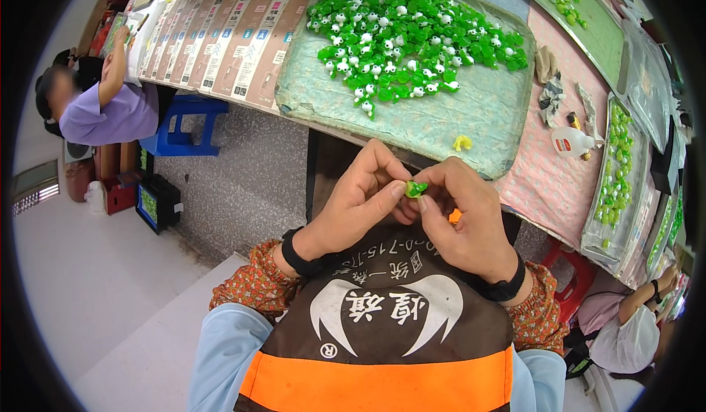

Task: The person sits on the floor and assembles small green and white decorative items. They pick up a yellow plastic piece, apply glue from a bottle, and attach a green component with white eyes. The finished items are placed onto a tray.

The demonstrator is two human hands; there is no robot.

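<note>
Between my two hands, above my brown and orange apron (382,382), is a small green and yellow plastic piece (415,190). My left hand (365,195) pinches it from the left with thumb and forefinger. From the right, my right hand (465,210) grips it with its fingertips; part of the piece is hidden by the fingers. Just beyond my hands lies a wide tray (434,129) with a pale green lining. A heap of small green pieces with white round heads (397,40) fills its far part. One small yellow piece (462,143) lies alone near the tray's near edge.
A white glue-like bottle (572,142) and crumpled scraps (550,96) lie on the pink cloth (540,180). More trays of green pieces (616,169) stand at right. Flattened cardboard (220,37) covers the table at left. Other people (110,110) sit at both sides; a blue stool (187,125) stands left.
</note>
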